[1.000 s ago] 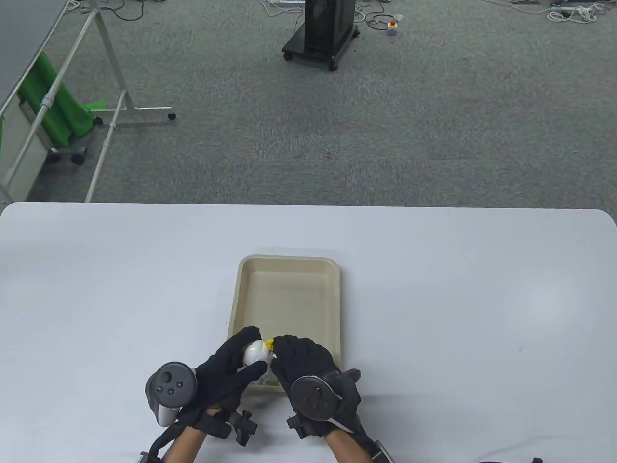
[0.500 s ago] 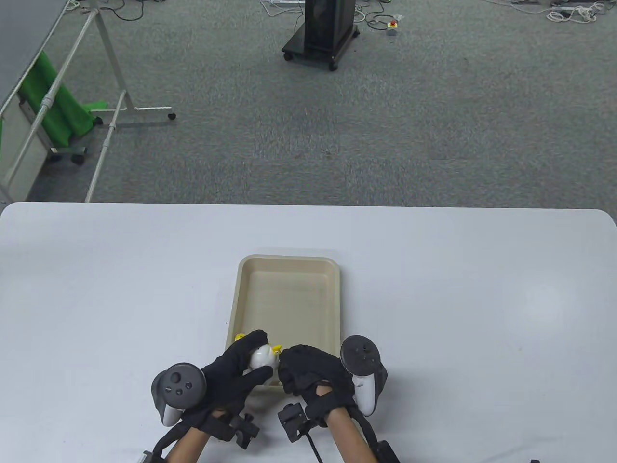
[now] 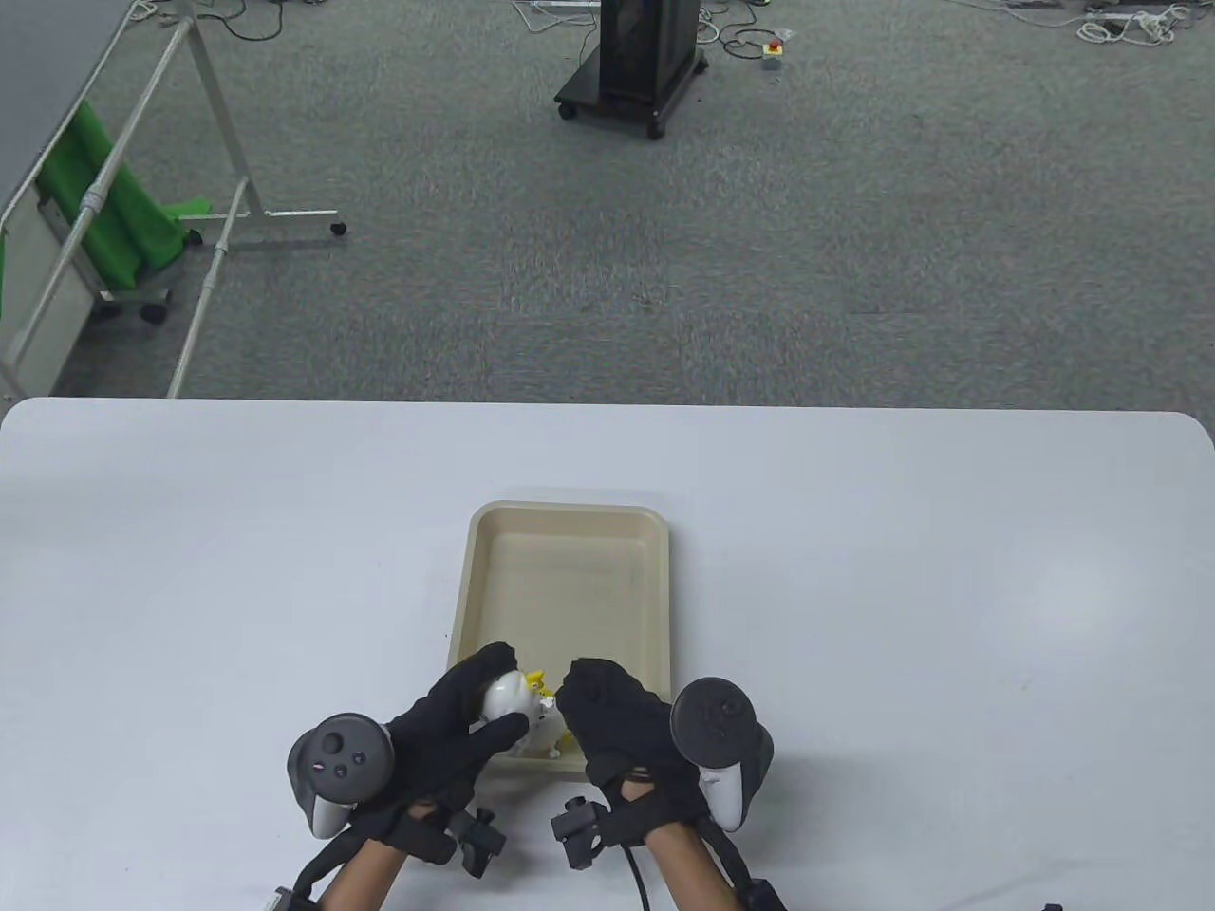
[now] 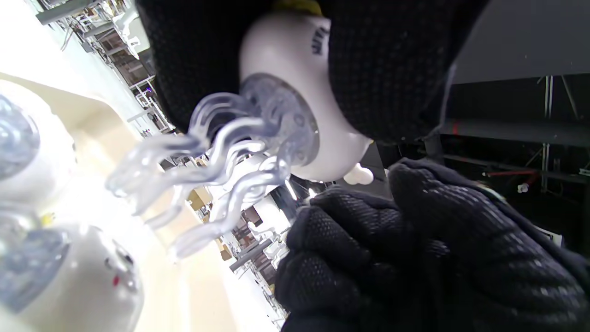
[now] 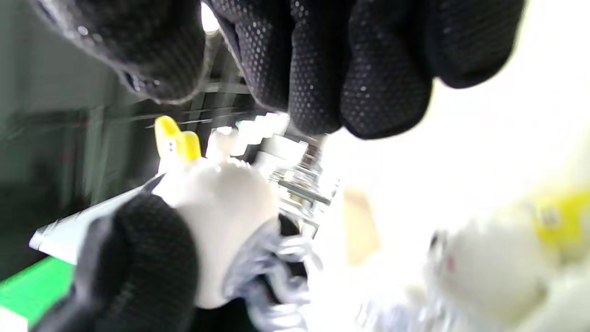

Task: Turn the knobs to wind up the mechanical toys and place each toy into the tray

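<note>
My left hand grips a white wind-up toy above the near end of the beige tray. In the left wrist view the toy shows clear wavy legs and a small white knob sticking out of its side. My right hand hovers just right of the toy with its back turned to the right. Its bent fingers and thumb stand apart with nothing between them, close to the knob. Other white and yellow toys lie in the tray's near end, partly hidden by my hands.
The white table stretches wide on both sides of the tray. Beyond its far edge is grey carpet with a black wheeled stand and a white rack frame at the left.
My right hand rolled its back from upward to the right against the toy, then drew slightly right, off the knob. The left hand kept holding the toy over the tray.
</note>
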Available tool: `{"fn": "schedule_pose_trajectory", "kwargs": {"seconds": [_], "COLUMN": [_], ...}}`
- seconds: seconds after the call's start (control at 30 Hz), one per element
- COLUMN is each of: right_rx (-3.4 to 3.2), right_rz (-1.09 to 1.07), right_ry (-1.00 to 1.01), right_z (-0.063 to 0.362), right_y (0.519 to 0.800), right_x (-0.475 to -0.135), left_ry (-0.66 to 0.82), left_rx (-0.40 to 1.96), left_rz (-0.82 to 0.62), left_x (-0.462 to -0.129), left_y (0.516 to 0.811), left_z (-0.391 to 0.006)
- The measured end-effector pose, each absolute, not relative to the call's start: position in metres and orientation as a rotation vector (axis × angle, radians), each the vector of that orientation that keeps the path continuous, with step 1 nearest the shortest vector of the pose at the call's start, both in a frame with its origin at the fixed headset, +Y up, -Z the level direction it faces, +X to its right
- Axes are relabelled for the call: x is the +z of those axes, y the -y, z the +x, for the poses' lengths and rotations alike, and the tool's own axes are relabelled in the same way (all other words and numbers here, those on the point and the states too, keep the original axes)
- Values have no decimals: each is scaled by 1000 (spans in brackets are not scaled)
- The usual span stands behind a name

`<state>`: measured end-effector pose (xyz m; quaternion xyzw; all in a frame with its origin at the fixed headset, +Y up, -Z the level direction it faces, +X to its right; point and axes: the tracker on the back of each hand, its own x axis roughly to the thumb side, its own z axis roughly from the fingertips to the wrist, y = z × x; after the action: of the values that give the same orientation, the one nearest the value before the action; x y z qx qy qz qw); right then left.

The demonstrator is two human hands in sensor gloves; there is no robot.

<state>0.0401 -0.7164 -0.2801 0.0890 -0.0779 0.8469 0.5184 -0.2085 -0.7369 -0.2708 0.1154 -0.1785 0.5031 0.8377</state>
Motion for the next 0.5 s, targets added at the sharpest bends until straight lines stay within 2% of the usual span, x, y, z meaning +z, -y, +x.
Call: {"fn": "schedule_pose_trajectory", "kwargs": {"seconds": [0.27,0.5], "right_rx": [2465,2542], "right_rz": [529,559], "right_ry": [382,473], "right_z": [13,0], "right_y": [708,710], "right_x": [-261,-255], "left_ry": [360,369], "left_rx": [1093,1074], "left_rz": [250,238], "left_x": [-272,-272], "left_y": [737,739], "left_z": [-214,-212]}}
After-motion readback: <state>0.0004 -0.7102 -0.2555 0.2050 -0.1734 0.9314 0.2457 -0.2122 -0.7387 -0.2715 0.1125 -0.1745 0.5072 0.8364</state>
